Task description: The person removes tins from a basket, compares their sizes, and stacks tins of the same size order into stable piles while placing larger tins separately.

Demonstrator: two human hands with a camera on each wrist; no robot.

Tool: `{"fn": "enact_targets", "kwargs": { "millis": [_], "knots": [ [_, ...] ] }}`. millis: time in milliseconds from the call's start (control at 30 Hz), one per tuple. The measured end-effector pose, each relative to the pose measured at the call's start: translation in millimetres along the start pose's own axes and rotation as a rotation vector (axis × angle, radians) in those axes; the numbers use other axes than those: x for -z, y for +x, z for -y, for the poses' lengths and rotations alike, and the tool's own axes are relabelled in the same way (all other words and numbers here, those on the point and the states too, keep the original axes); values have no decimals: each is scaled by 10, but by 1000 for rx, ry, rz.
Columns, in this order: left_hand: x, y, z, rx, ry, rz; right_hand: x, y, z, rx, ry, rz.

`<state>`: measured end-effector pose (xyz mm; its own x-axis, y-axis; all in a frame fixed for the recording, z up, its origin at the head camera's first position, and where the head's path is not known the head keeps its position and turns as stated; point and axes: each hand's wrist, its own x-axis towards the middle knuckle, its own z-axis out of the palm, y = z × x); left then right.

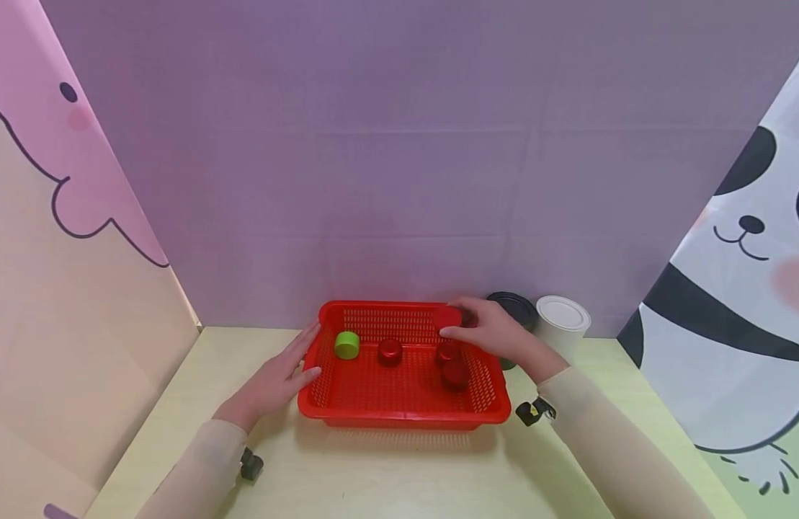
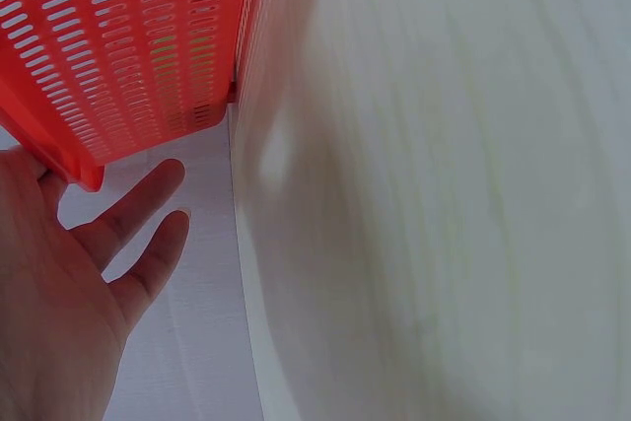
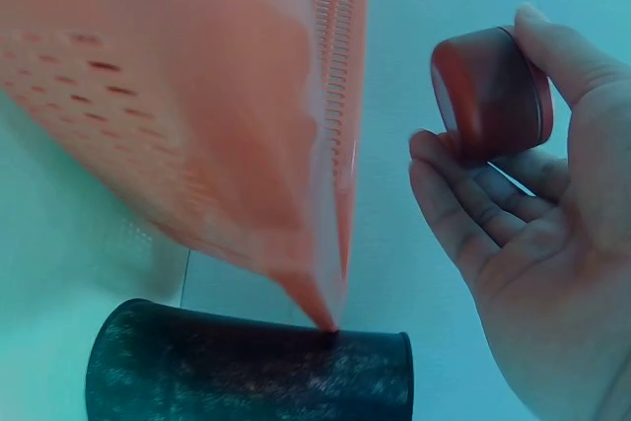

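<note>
Red and rounded, a small tin [image 3: 478,96] is held between the thumb and fingers of the right hand [image 1: 493,329], up by the far right of a perforated basket [image 1: 405,416], whose left rim the left hand [image 1: 272,386] touches, fingers straight. Inside sit a green tin [image 1: 347,346] at left, one red tin [image 1: 390,352] mid-basket and two more red tins [image 1: 454,375] at right; a black canister [image 1: 512,306] and white canister [image 1: 563,326] stand far right.

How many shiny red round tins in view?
4 tins: one in the right hand; in the red rectangular plastic basket, one near centre, two at right. The hand could hide others.
</note>
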<state>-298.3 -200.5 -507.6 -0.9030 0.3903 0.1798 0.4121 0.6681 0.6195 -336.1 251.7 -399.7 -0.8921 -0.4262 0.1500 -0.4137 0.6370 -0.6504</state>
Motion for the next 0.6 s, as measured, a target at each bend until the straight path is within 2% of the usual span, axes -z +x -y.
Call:
{"fn": "enact_targets", "kwargs": {
  "millis": [200, 600],
  "knots": [
    [-3, -3, 10, -30, 2, -11, 37, -112, -75, -15, 10, -97],
    [-23, -2, 39, -42, 8, -25, 111, -350, -231, -56, 47, -188]
  ]
}}
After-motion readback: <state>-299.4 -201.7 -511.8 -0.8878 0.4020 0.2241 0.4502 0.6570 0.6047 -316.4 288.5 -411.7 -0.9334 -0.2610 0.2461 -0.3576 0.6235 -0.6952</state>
